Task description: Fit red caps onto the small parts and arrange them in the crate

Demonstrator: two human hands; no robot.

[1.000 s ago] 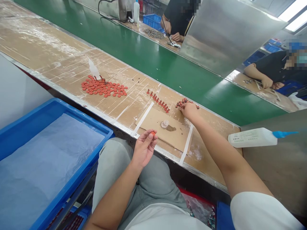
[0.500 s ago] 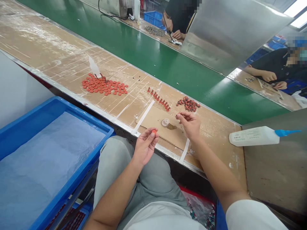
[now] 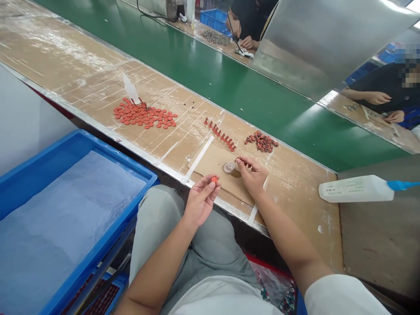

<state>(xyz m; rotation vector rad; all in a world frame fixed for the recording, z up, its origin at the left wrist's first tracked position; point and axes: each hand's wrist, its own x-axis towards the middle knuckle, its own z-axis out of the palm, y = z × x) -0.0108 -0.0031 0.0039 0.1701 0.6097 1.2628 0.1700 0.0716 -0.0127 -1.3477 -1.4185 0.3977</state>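
Between the thumb and fingers of my left hand [image 3: 202, 199] is a red disc [image 3: 214, 179], held above the table's front edge. My right hand [image 3: 254, 175] pinches a small dark-and-red figure [image 3: 238, 159] close to a small clear cup [image 3: 229, 167]. That cup sits on a cardboard sheet [image 3: 210, 159], with a brown patch beside it. Behind my right hand lies a pile of small red-and-black figures [image 3: 261, 141]. A slanting row of figures standing on red discs [image 3: 220, 134] is to the left of that pile. Many loose red discs [image 3: 141, 114] are spread farther left.
A white bottle with a blue nozzle [image 3: 357, 189] lies at the right by a panel. A white pointed bottle [image 3: 130, 89] is among the discs. A green belt [image 3: 197, 74] runs behind the table; co-workers sit beyond. At lower left is a blue tray [image 3: 98, 142].
My right hand has moved left and slightly down with the small figure, toward the clear cup. My left hand keeps the red disc in nearly the same spot. The view has shifted a little.
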